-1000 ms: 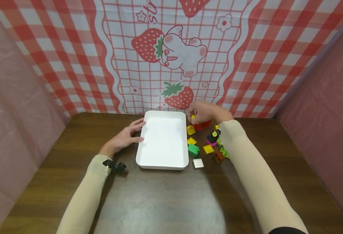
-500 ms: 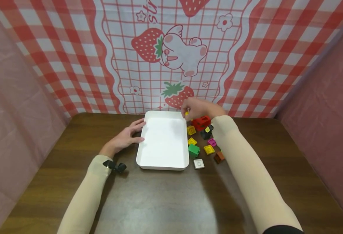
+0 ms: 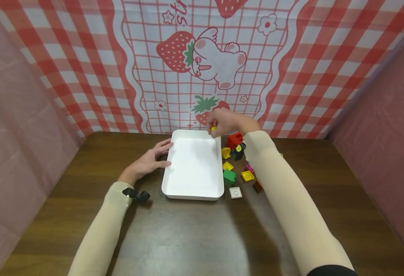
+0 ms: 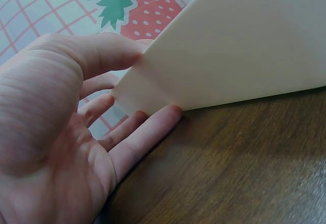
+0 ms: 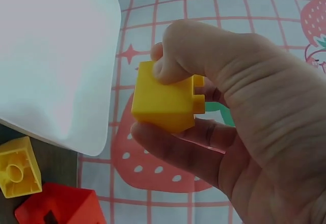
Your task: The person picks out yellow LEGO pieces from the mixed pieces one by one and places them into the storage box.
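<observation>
My right hand [image 3: 227,120] pinches a yellow toy building block [image 5: 163,99] between thumb and fingers. The block's studs point back toward the palm in the right wrist view, and the hand is above the far right corner of a white tray [image 3: 193,166]. Nothing lies in the tray. On its left side, my left hand [image 3: 147,161] rests with fingers spread and fairly straight, thumb and fingertips touching the outer wall [image 4: 224,56]. Right of the tray lie a red block [image 3: 234,140], a yellow block [image 3: 225,153] and a black piece [image 3: 237,152] with a yellow patch.
More pieces lie along the tray's right side: a green block [image 3: 229,176], a white square piece [image 3: 235,193], a flat yellow one [image 3: 247,176], a magenta one [image 3: 249,168] and a brown one [image 3: 257,186]. A strawberry-print cloth [image 3: 188,92] hangs behind the wooden table [image 3: 174,237].
My right hand has lifted the yellow block and carried it left, from over the red block to the tray's far right corner. The left hand stays on the tray.
</observation>
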`<state>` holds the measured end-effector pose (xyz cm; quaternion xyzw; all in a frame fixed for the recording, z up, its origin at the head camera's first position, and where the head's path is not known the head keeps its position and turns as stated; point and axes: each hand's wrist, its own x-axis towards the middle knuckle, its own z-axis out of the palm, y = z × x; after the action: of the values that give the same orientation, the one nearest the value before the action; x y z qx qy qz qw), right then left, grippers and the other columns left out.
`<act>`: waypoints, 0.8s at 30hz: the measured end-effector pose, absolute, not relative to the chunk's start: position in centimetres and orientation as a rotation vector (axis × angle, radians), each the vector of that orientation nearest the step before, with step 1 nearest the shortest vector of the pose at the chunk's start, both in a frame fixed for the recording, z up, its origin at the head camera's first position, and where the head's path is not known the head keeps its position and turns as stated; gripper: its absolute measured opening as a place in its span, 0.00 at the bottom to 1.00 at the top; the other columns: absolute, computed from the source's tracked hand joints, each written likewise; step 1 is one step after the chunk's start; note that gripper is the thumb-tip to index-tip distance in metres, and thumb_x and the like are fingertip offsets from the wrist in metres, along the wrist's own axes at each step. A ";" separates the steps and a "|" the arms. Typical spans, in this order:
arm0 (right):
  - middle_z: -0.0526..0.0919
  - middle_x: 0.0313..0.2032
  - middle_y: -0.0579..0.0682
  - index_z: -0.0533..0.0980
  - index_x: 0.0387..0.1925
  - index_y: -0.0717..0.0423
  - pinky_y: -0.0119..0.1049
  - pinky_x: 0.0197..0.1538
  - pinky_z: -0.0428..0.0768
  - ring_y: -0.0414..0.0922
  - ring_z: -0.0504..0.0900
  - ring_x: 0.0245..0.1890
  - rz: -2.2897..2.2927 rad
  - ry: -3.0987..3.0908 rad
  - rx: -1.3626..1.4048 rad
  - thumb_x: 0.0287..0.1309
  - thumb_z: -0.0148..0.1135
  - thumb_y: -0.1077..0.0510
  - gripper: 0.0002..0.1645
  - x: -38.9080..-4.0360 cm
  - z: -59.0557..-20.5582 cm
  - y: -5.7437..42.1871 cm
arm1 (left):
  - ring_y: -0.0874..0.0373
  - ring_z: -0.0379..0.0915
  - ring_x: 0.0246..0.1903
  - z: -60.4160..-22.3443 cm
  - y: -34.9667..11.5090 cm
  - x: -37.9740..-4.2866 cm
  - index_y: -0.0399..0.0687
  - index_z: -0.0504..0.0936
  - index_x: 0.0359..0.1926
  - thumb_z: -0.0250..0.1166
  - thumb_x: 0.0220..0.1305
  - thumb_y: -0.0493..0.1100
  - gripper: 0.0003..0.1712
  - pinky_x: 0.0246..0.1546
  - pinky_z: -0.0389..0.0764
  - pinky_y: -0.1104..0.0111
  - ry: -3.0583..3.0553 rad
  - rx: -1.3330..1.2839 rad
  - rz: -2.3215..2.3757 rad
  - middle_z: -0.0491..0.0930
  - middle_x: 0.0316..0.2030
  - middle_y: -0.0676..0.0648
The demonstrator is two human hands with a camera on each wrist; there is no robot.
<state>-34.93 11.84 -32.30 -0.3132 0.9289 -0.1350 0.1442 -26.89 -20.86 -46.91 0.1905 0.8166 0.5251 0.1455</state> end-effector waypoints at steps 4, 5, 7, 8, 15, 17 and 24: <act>0.87 0.50 0.52 0.91 0.40 0.50 0.40 0.48 0.87 0.51 0.81 0.49 -0.391 2.695 -0.912 0.70 0.75 0.61 0.03 -35.2 -32.7 11.5 | 0.32 0.43 0.91 -47.0 -20.9 -27.1 0.38 0.58 0.89 0.71 0.78 0.36 0.48 0.89 0.53 0.32 2.341 0.569 1.526 0.42 0.94 0.39; 0.87 0.49 0.52 0.91 0.40 0.50 0.40 0.49 0.88 0.51 0.81 0.49 -0.394 2.703 -0.922 0.69 0.75 0.61 0.02 -35.2 -32.8 11.4 | 0.32 0.43 0.91 -47.1 -20.9 -27.1 0.38 0.58 0.89 0.71 0.78 0.36 0.48 0.89 0.53 0.32 2.340 0.567 1.528 0.42 0.94 0.39; 0.88 0.49 0.52 0.90 0.41 0.50 0.42 0.51 0.88 0.51 0.81 0.49 -0.409 2.724 -0.942 0.68 0.75 0.60 0.02 -35.3 -33.1 11.2 | 0.32 0.43 0.91 -47.1 -20.9 -27.2 0.38 0.57 0.89 0.71 0.78 0.36 0.48 0.89 0.52 0.33 2.337 0.565 1.531 0.42 0.94 0.39; 0.88 0.50 0.52 0.90 0.41 0.50 0.43 0.52 0.88 0.51 0.81 0.50 -0.417 2.738 -0.951 0.68 0.76 0.60 0.02 -35.3 -33.3 11.0 | 0.32 0.43 0.91 -47.1 -20.9 -27.2 0.38 0.57 0.89 0.71 0.78 0.36 0.48 0.89 0.52 0.33 2.335 0.563 1.533 0.41 0.94 0.39; 0.85 0.54 0.53 0.90 0.44 0.55 0.47 0.60 0.87 0.53 0.80 0.53 -0.447 2.807 -0.947 0.69 0.75 0.62 0.05 -35.2 -34.5 10.0 | 0.32 0.42 0.92 -47.2 -20.9 -27.2 0.38 0.57 0.89 0.71 0.78 0.35 0.48 0.89 0.52 0.33 2.333 0.560 1.532 0.41 0.94 0.39; 0.84 0.55 0.53 0.90 0.44 0.56 0.47 0.62 0.87 0.53 0.79 0.54 -0.461 2.836 -0.933 0.69 0.75 0.61 0.05 -35.2 -34.7 9.8 | 0.32 0.42 0.92 -47.2 -20.9 -27.2 0.38 0.57 0.89 0.71 0.78 0.36 0.48 0.89 0.52 0.33 2.333 0.557 1.531 0.41 0.94 0.39; 0.83 0.55 0.53 0.90 0.46 0.57 0.48 0.65 0.85 0.53 0.79 0.56 -0.479 2.938 -0.878 0.68 0.76 0.62 0.07 -35.1 -35.8 9.0 | 0.32 0.42 0.92 -47.1 -20.9 -27.2 0.39 0.58 0.90 0.71 0.77 0.36 0.48 0.89 0.51 0.32 2.331 0.544 1.538 0.42 0.94 0.40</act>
<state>-35.11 9.02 -35.84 -0.2829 0.9465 -0.1542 0.0191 -27.18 -20.91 -47.07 0.1891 0.8104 0.5345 0.1477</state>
